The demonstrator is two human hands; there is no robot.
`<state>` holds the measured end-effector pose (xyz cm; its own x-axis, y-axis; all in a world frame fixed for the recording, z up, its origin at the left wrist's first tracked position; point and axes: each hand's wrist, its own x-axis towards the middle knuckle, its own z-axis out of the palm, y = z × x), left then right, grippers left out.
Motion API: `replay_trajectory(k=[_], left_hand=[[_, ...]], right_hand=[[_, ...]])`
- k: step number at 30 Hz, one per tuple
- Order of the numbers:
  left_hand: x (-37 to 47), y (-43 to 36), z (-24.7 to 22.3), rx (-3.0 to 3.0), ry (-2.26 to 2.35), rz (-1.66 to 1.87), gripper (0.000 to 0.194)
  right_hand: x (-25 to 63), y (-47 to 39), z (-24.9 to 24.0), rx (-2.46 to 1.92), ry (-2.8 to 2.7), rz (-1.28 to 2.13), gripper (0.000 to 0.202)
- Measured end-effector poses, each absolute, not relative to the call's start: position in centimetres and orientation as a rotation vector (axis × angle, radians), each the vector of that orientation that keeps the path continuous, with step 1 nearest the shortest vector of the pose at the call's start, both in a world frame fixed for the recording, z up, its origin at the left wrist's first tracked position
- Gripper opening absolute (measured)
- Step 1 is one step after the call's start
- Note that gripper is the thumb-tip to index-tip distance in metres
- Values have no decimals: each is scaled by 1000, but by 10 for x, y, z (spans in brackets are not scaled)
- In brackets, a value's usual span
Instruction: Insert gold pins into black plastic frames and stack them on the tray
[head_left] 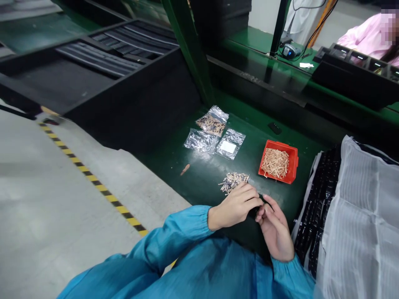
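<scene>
My left hand (238,206) and my right hand (276,229) meet over the front of the green bench, fingertips bent towards each other. Both are closed in a pinch. Something small and dark may lie between them, but the fingers hide it. Just beyond my left hand is a loose heap of small tan and dark strips (233,182), partly covered by that hand. Farther back on the right stands a red tray (293,164) holding many small tan pieces (276,162).
Clear plastic bags (201,141) lie behind the heap, one with small pieces inside. A black object (274,128) rests farther back. Dark parts under white sheeting (358,216) are stacked at right. A black bin (134,112) borders the left. Someone in pink (363,35) is across the bench.
</scene>
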<state>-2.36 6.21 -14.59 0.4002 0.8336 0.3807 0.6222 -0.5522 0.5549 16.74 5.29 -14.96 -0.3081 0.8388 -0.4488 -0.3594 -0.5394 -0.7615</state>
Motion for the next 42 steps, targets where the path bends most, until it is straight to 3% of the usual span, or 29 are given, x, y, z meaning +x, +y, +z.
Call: replay_trajectory(k=[8,13,18,25,29,33,37,42], left_hand=[[-27,56,-136,2195,1166,961,26],[-29,48,-120,1891,1084,1007,31],[-17,37,-127,1397,1300,1176,11],[-27,41,-139,803,1395,1503,29],[-67,47,-139,515,1394,1744,29],[-95,45,-132,478,1339,1770,29],[-93,39,-123,641,1302,1656,23],[-70,43,-113,1013,1141,1346,24]], right_hand=[[167,51,-148,-1079,-744,1902,41],[166,48,-145,-1109,-860,1767,56],[154,47,-140,-1146,-1075,1635,57],[134,51,-121,-1143,-1401,1445,46],[139,48,-95,-1162,-1443,1149,44],[141,70,-96,-1159,-1297,790,59],[135,100,-119,-1294,-1337,1024,45],[125,86,-124,-1135,-1328,1378,49]])
